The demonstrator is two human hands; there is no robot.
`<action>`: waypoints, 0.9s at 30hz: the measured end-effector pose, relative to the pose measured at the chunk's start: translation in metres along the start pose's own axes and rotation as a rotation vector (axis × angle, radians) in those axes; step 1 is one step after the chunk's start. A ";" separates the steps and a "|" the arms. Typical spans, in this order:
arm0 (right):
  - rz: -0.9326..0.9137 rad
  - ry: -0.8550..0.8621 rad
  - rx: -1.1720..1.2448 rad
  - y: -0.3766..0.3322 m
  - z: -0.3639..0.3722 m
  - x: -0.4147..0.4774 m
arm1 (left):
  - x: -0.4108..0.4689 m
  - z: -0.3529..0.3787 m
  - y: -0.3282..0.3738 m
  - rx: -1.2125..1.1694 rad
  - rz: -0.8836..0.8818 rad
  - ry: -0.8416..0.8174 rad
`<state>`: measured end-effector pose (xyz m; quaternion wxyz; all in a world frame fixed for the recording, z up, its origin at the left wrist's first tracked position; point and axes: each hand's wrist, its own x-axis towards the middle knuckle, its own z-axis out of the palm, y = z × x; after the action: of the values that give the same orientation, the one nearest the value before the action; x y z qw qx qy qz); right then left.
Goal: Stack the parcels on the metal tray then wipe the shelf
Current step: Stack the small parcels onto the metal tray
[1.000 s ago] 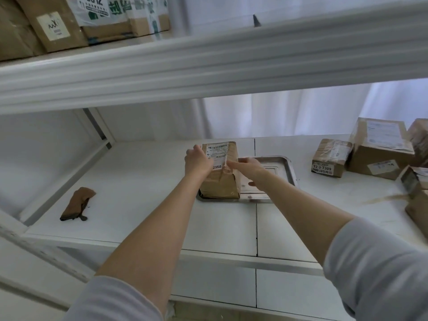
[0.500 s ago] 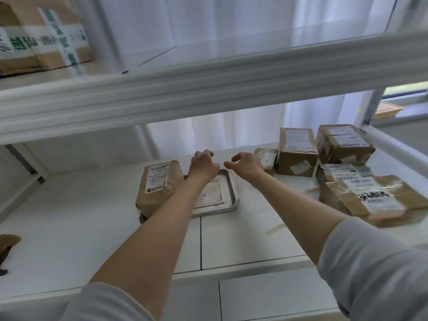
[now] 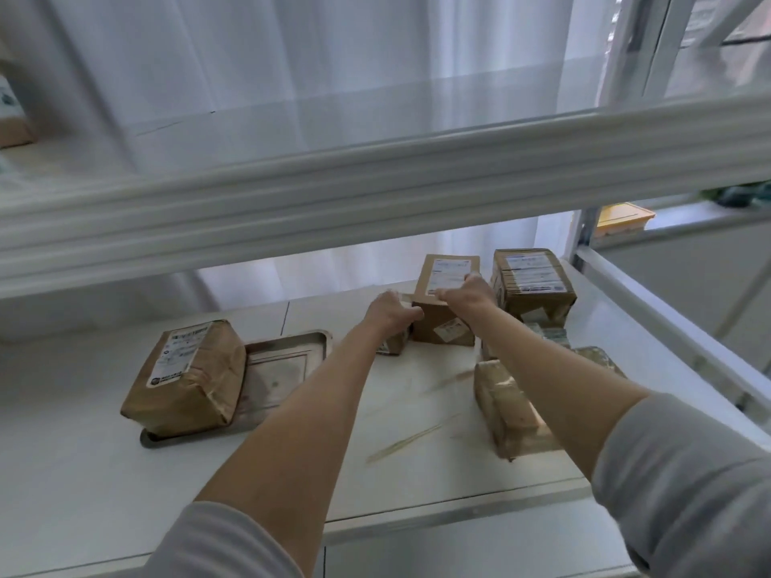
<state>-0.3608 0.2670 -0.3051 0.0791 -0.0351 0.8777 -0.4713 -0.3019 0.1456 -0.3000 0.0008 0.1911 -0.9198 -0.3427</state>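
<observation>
A metal tray (image 3: 292,348) lies on the white shelf (image 3: 83,473), left of centre. One brown paper parcel (image 3: 190,377) with a white label rests on the tray's left half. Further right, both my hands reach a brown cardboard box (image 3: 444,302) with a white label on top. My left hand (image 3: 390,312) presses against its left side and my right hand (image 3: 469,292) lies on its top right edge. A small parcel (image 3: 392,348) sits just below my left hand, mostly hidden by it.
A taped box (image 3: 532,281) stands to the right of the held one. A tape-wrapped parcel (image 3: 511,410) lies near my right forearm, with another partly hidden behind the arm. The upper shelf's front beam (image 3: 375,194) crosses overhead. A shelf rail (image 3: 667,319) borders the right side.
My hands left the paper parcel on the tray and moved right to the labelled cardboard box. The view swung right, and the brown cloth at the left went out of view.
</observation>
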 end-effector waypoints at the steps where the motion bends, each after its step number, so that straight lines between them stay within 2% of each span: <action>1: 0.035 -0.026 0.049 0.006 -0.006 0.006 | 0.002 0.004 0.004 -0.040 -0.024 0.001; 6: 0.116 -0.192 0.296 0.022 -0.018 0.022 | 0.046 0.027 0.000 -0.204 -0.114 -0.044; 11: 0.162 -0.277 0.359 0.025 -0.021 0.027 | 0.109 0.058 -0.038 -0.292 -0.214 -0.054; 16: 0.227 -0.238 0.260 0.029 -0.027 0.035 | 0.032 0.029 0.011 -0.461 -0.230 0.030; 21: 0.263 -0.210 0.252 0.027 -0.025 0.029 | 0.013 0.016 0.008 -0.596 -0.295 0.070; 27: 0.222 -0.029 0.283 0.018 -0.017 0.015 | -0.015 0.006 0.015 -0.849 -0.285 0.039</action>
<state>-0.3783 0.2895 -0.3126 0.1475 0.0666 0.7997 -0.5781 -0.2941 0.1655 -0.2929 0.0494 0.3050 -0.6621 -0.6827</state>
